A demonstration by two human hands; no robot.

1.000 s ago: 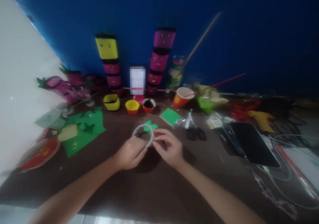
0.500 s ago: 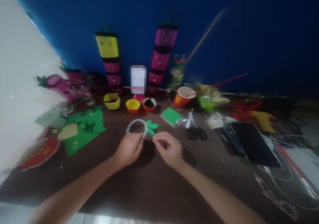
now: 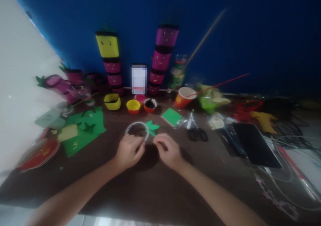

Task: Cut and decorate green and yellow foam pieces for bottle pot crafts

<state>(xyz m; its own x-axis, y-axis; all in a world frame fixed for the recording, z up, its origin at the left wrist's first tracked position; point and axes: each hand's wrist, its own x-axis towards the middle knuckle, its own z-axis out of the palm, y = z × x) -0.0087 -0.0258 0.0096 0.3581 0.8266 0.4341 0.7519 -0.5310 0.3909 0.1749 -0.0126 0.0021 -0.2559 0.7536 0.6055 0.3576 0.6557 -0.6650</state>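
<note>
The left hand [image 3: 130, 151] is gripping the near rim of the white tape roll [image 3: 147, 132], likely light and stiff, best held by that rim; the right hand [image 3: 169, 150] is pinching what looks like its thin, clingy end. Beneath, the dark table [image 3: 140, 189] is stretching far toward the blue wall [image 3: 135, 15].
</note>
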